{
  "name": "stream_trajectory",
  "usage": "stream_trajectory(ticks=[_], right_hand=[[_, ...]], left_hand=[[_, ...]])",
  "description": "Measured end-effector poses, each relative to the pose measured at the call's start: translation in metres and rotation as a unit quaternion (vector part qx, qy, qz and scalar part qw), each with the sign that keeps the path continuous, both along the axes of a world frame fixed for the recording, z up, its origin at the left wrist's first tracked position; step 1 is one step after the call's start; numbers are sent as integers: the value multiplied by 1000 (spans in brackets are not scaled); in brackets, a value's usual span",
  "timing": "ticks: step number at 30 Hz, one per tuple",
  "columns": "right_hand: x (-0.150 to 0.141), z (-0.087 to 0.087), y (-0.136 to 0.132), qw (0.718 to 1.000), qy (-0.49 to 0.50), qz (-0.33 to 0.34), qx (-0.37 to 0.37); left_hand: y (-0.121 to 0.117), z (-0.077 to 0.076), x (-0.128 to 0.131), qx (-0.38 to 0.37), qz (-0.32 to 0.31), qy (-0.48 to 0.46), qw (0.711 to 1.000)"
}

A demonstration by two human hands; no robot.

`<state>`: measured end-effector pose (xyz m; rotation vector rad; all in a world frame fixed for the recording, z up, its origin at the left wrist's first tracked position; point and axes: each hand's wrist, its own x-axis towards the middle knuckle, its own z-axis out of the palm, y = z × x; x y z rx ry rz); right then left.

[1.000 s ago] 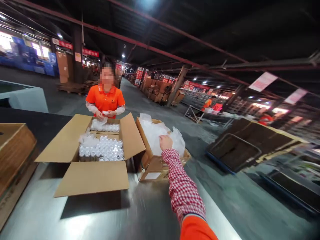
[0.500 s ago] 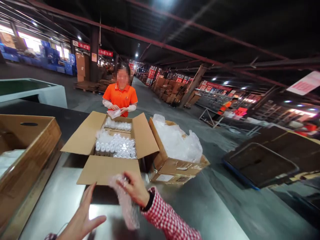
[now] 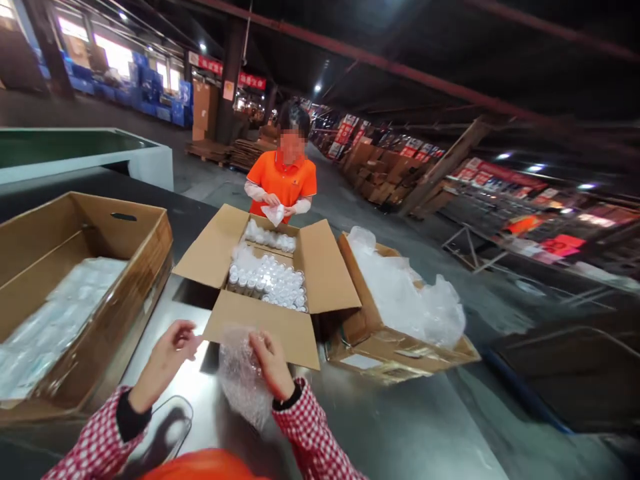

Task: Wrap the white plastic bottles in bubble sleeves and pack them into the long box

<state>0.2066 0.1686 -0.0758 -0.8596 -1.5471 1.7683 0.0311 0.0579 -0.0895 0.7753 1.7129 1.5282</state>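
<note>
My right hand (image 3: pixel 274 368) is closed on the upper right edge of a clear bubble wrap bag (image 3: pixel 242 380), which hangs above the metal table. To its left, my left hand (image 3: pixel 170 360) is apart from the bag, fingers loosely bent and spread, holding nothing. Just beyond both hands stands an open cardboard box (image 3: pixel 265 333), its near flap folded out behind the bag. Inside it are rows of clear-capped bottles (image 3: pixel 270 280), with some wrapped ones at the far end. Whether anything is inside the bag is unclear.
A carton (image 3: pixel 360 333) piled with clear bubble wrap bags stands to the right. On the left, a larger carton (image 3: pixel 150 267) holds flat wrapped packs. Across the table (image 3: pixel 390 427), a person in an orange shirt (image 3: pixel 285 177) handles a small white bag.
The bubble wrap bag has spread wider in my right hand. My left hand has drawn its fingers in. The view has swung left, showing more of the left carton.
</note>
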Motion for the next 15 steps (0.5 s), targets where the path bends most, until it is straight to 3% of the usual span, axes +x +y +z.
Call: stream_trajectory(ticks=[3, 5, 7, 9, 13, 15], right_hand=[[-35, -8, -11, 991, 18, 135, -22], [-50, -10, -11, 977, 40, 200, -69], [-58, -11, -3, 975, 9, 214, -65], [-61, -11, 12, 974, -69, 216, -13], [-63, -7, 61, 918, -292, 251, 100], [-65, -6, 94, 899, -364, 200, 139]], left_hand=[[5, 8, 15, 18, -126, 33, 991], [4, 9, 18, 27, -144, 63, 987], [-1, 5, 9, 20, -154, 70, 985], [-9, 0, -6, -8, -182, 92, 979], [-21, -10, -31, -77, -244, 206, 944], [-24, -15, -35, -106, -237, 241, 935]])
